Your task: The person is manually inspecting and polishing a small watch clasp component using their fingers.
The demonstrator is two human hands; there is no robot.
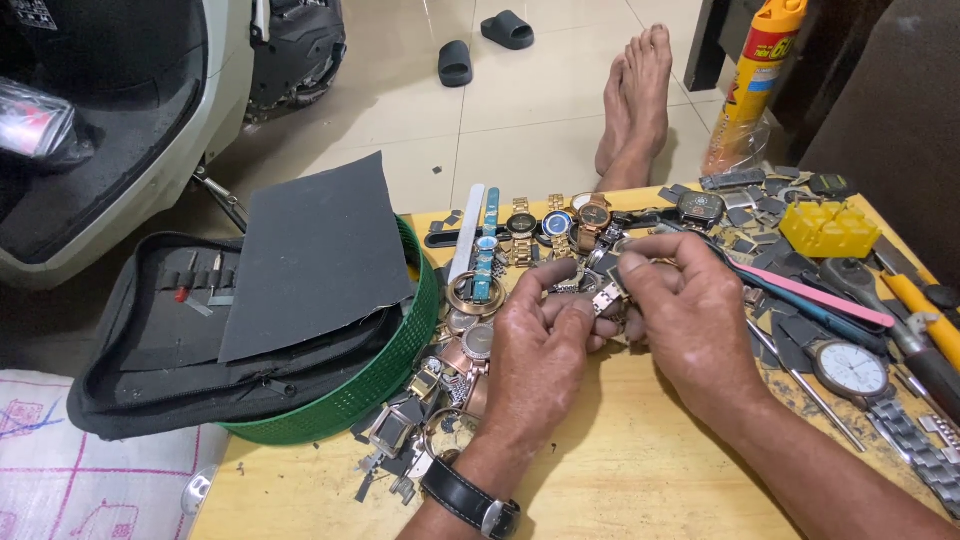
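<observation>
Both hands point(610, 330) pinch metal watch band point(603, 293) — yellow bottle point(752, 85) beyond

- metal watch band point(603, 290): mostly covered by fingers of left hand point(540, 360) and right hand point(690, 320), only a few links show between the fingertips
- silver watch point(880, 395) right of the fingers: strap cut off by frame edge
- scooter point(110, 120) far left of the fingers: cropped at top
</observation>
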